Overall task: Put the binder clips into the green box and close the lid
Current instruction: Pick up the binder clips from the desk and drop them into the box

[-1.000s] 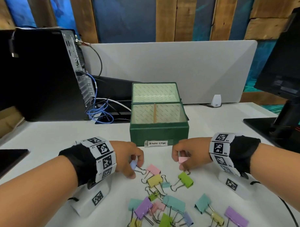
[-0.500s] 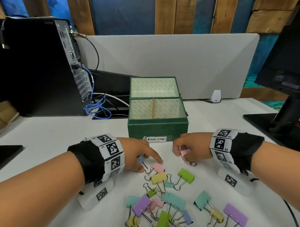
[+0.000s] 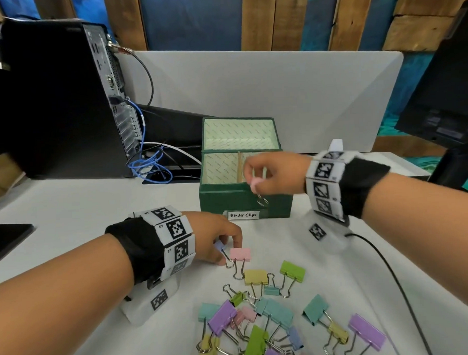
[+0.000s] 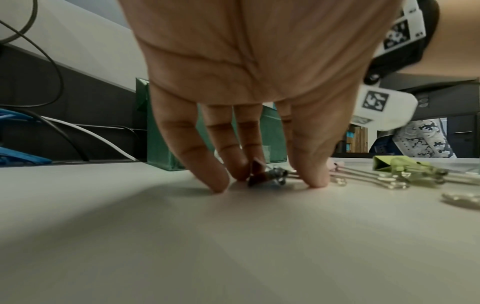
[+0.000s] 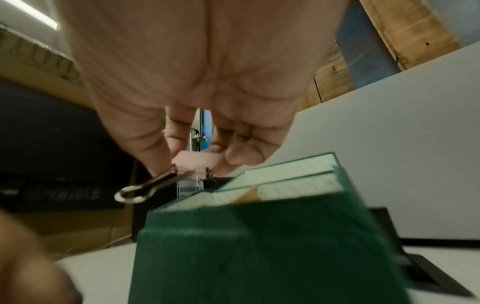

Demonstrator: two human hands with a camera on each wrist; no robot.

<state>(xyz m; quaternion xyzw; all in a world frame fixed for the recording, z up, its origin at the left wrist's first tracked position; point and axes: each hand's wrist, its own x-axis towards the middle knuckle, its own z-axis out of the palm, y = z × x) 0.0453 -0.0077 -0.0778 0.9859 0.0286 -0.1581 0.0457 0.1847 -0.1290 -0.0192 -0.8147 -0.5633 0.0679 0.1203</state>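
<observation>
The green box (image 3: 223, 201) stands open in the middle of the table, its lid (image 3: 239, 132) tipped back and a wooden divider inside. My right hand (image 3: 257, 180) hovers over the box's front rim and pinches a small pink binder clip (image 3: 255, 182), its wire handle hanging down; the right wrist view shows the same pink clip (image 5: 197, 161) between thumb and fingers above the box (image 5: 259, 257). My left hand (image 3: 225, 250) is down on the table, fingertips closing round a small blue clip (image 3: 220, 245), next to a pink clip (image 3: 240, 254). A pile of coloured clips (image 3: 272, 316) lies nearer me.
A black computer tower (image 3: 52, 104) with blue cables (image 3: 147, 167) stands at back left. A grey divider panel (image 3: 277, 96) runs behind the box. A monitor (image 3: 442, 95) and its base stand at right. A black cable (image 3: 390, 278) trails from my right wrist across the table.
My right hand has lifted the pink clip from the table up over the box. My left hand has stayed low by the small blue clip, shifting slightly.
</observation>
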